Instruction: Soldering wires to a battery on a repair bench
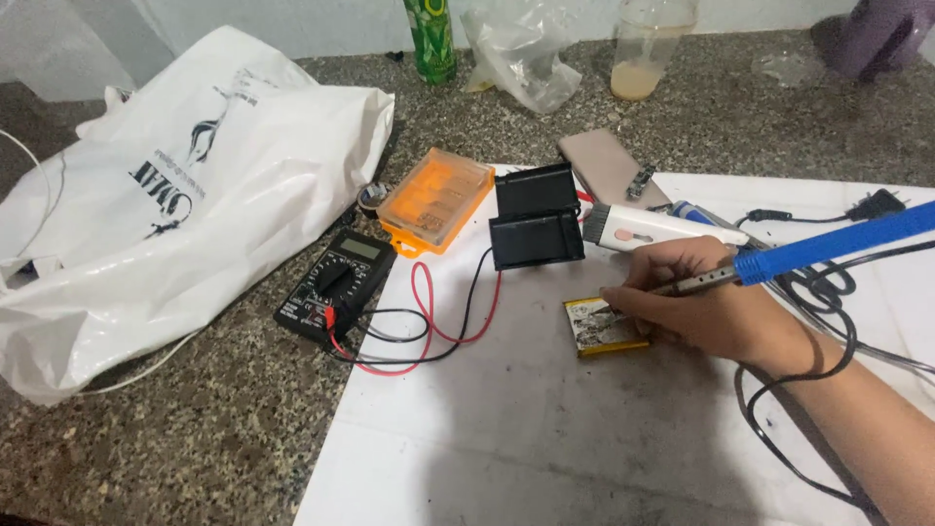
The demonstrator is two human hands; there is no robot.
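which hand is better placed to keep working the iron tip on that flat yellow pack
The right hand. It grips the blue-handled soldering iron like a pen, tip down at the yellow pack on the white sheet. The left hand is not in view, so it is probably worse placed.

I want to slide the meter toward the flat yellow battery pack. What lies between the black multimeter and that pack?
In the head view, the red and black test leads loop over white paper between the multimeter and the battery pack; nothing else lies there.

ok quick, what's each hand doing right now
Left hand: not in view.
Right hand: closed around the blue-handled soldering iron, tip at the flat yellow battery pack.
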